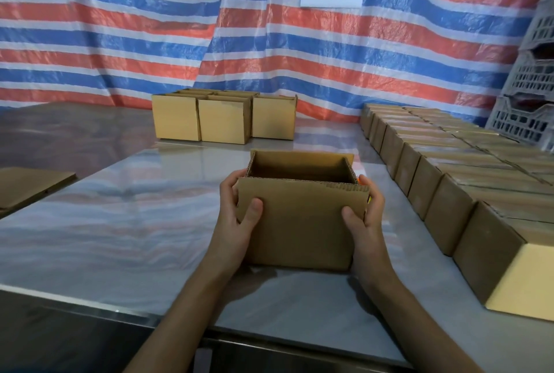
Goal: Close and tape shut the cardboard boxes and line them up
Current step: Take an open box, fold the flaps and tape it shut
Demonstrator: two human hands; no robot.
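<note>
Both hands are on the open box (299,228), front and centre on the shiny surface (120,222). The left hand (239,210) grasps the left wall and the right hand (364,213) grasps the right wall, thumbs pressed on the near face and fingers curled round the sides. I can't tell whether the box sits on the surface or hangs just above it.

It's plain brown corrugated card with the top wide open and no tape showing. The far flap stands up, and the near one looks folded down against the front.

Seemingly empty, it should be light, stiff along the corners but springy at the flaps and easy to dent mid-wall. Low on the side walls near the corners looks the safest hold.

A row of closed boxes (449,192) runs down the right, just beside. More open boxes (224,121) wait at the back, well apart.
</note>
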